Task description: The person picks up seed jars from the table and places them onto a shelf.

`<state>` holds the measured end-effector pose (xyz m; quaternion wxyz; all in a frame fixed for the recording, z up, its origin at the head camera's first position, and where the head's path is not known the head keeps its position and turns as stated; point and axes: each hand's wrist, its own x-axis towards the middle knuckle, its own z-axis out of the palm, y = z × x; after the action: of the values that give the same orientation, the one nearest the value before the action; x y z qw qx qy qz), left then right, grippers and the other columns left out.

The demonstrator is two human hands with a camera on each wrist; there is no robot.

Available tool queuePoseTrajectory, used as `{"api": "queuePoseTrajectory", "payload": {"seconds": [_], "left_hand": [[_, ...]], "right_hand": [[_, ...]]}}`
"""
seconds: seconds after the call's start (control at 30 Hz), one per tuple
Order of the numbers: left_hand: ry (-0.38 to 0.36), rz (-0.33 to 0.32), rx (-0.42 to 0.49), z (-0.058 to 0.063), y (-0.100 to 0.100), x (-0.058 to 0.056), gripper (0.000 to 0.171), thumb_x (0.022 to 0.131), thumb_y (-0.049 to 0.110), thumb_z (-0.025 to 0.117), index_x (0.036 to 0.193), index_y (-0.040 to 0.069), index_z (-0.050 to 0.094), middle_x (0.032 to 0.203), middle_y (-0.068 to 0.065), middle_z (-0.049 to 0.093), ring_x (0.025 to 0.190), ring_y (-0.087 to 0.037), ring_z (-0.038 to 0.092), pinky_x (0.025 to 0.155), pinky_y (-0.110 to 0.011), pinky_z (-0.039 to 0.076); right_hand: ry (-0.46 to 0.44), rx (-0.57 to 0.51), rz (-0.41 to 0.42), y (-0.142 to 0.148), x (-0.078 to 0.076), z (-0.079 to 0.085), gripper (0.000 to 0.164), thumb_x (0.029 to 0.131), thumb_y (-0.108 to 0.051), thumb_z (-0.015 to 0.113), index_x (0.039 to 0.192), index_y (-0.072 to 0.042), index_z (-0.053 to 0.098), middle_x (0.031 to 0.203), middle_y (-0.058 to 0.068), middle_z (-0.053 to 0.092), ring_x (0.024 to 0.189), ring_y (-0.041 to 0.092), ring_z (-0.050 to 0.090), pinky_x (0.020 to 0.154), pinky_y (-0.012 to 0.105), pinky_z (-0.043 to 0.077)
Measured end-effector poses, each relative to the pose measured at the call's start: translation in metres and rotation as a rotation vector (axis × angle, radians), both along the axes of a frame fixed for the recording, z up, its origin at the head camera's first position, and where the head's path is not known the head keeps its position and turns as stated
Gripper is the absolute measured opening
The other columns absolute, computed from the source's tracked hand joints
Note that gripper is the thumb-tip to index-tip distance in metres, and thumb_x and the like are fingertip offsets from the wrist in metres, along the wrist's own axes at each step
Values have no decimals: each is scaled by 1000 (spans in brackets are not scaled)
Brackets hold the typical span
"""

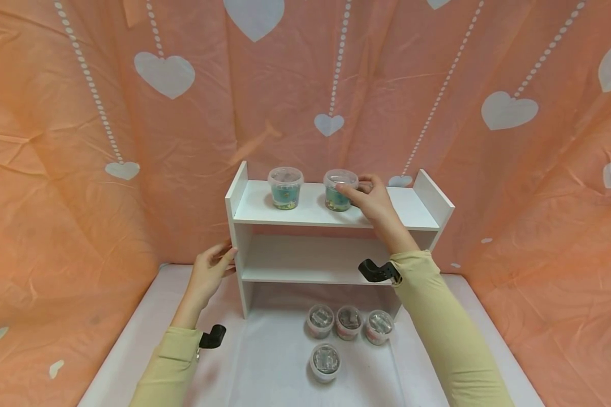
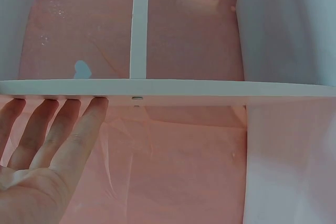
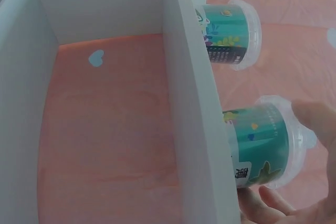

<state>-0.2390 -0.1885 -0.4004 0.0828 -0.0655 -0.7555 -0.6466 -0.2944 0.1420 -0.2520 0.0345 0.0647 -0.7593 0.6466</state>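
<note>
On the top board of a small white shelf (image 1: pixel 310 258) stand two clear plastic tubs with teal labels. My right hand (image 1: pixel 373 204) holds the right-hand tub (image 1: pixel 334 198) between thumb and fingers. In the right wrist view this tub (image 3: pixel 262 142) appears upright on the board, with the thumb near its clear lid. The other teal tub (image 1: pixel 285 192) is to its left, untouched. My left hand (image 1: pixel 207 278) is at the shelf's left side panel. Its fingers are extended, and the fingertips touch that panel (image 2: pixel 189 88) in the left wrist view.
Several tubs with pinkish labels and silvery packets under their lids stand on the white table (image 1: pixel 275 367): three in a row by the shelf's base, another tub (image 1: pixel 325 363) in front. A pink curtain (image 1: pixel 183 130) with white hearts hangs behind and at the sides.
</note>
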Motion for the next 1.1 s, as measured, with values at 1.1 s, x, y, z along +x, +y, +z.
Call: {"api": "queuePoseTrajectory", "payload": {"seconds": [1.1], "left_hand": [[21,14,-39,-2,1,-1,58,97,33,56,142,-2,43,133,-25,50,105,-40,59,84,-37,54]], "right_hand": [[202,-179,262,59,58,-28,38,99,-8,45,132,9,39,120,19,54,116,31,54,102,37,44]]}}
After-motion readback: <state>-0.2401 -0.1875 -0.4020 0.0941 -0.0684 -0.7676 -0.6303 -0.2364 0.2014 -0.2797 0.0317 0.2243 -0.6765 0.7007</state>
